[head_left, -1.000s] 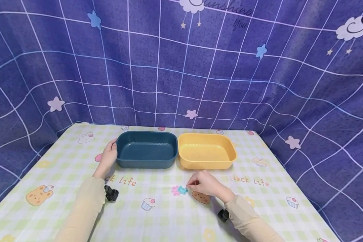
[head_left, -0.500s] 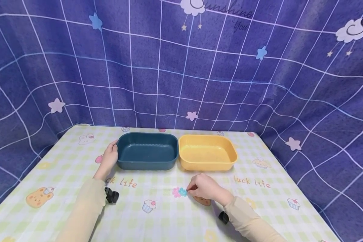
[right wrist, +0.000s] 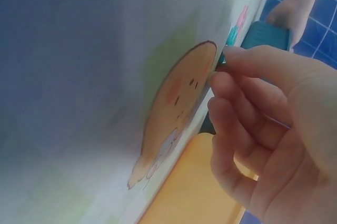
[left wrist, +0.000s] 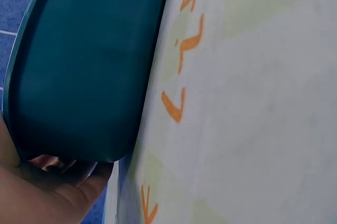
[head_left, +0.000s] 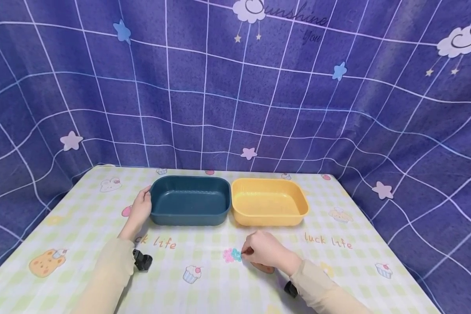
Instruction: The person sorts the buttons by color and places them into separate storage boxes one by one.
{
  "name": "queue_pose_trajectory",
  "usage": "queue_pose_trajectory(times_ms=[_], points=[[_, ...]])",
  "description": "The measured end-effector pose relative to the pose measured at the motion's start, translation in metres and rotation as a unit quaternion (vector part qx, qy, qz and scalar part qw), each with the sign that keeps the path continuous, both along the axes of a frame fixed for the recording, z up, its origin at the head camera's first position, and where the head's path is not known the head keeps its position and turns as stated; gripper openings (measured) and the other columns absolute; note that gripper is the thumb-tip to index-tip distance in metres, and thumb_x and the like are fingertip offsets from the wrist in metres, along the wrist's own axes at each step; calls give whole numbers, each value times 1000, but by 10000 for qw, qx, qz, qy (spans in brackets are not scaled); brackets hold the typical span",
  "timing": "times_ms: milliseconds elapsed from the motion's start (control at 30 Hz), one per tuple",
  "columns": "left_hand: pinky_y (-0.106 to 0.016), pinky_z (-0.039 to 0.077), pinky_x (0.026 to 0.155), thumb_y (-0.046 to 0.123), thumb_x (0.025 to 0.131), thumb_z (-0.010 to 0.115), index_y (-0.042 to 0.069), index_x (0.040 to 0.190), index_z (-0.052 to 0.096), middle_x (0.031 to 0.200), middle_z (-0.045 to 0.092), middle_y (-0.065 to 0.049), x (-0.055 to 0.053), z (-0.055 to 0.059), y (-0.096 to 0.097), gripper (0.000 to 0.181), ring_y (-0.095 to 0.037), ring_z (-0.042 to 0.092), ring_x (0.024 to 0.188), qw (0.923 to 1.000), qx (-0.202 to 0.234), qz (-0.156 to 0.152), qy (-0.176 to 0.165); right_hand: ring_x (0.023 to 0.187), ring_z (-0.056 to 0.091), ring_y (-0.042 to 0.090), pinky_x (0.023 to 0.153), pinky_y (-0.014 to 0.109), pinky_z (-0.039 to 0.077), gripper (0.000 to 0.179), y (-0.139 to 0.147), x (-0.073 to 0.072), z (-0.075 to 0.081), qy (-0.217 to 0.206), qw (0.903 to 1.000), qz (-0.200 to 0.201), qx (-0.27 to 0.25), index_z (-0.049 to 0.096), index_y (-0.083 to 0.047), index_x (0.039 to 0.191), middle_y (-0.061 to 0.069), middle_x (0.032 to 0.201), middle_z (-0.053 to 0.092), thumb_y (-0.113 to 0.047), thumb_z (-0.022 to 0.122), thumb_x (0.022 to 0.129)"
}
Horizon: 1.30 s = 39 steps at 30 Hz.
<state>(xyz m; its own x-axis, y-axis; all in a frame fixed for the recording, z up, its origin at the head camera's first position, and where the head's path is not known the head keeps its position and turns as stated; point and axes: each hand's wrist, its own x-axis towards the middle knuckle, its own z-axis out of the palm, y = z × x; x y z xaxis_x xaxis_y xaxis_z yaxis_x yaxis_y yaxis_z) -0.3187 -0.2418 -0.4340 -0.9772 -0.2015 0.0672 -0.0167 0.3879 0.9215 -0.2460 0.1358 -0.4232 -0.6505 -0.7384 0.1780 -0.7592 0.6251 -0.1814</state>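
"Where is the flower piece (head_left: 232, 255)?"

"Near the middle of the bench (head_left: 157, 292), between the front edge and the two bins. It lies with its long axis roughly along the back edge, pink end toward the left edge, turquoise end toward the right"

"And the hands?"

"The right hand (head_left: 264, 249) pinches the turquoise end between thumb and finger, its other fingers curled. The left hand (head_left: 141, 207) grips the outer left end of the dark teal bin (head_left: 190, 220), thumb by the rim"

"How do the bins sit?"

"Both open upward near the back edge, long sides nearly parallel to it. The yellow bin (head_left: 268, 221) stands just beside the dark teal one, on its right"

"Any room?"

"A strip of printed cloth separates the piece from the bins' near walls; the left and right edges are well apart from it"
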Motion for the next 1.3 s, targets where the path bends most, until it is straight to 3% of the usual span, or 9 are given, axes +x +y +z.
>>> queue_pose_trajectory(times_ms=[433,733,1000,1300], points=[[-53,12,116,24,103,14,-1,148,15,154,13,-23,-2,1,-1,52,-39,10,142,9999,-91,-80,-96,71,61,0,65,15,49,7,-3,-1,0,458,9985,130,284,77,-19,79,-11,73,67,-14,73,76],[-53,12,116,24,103,13,-1,148,14,154,13,-23,-2,0,-3,51,-38,10,143,9997,-65,-147,-182,75,61,1,67,16,49,7,-4,-3,1,60,9998,-34,180,76,-18,80,-11,77,69,-15,72,76],[-54,10,116,27,103,11,0,148,11,155,10,-22,-1,2,-1,53,-38,6,143,9992,15,-325,-220,69,55,-4,61,12,44,5,-2,-6,2,-110,9997,-153,126,75,-18,79,-12,75,66,-17,72,76],[-54,7,116,27,103,9,2,149,6,155,6,-23,2,1,-3,53,-38,3,143,9985,218,-415,-286,57,44,-5,52,10,37,5,-3,-16,21,-122,9990,-160,-398,71,-15,74,-10,63,59,-13,69,78]])
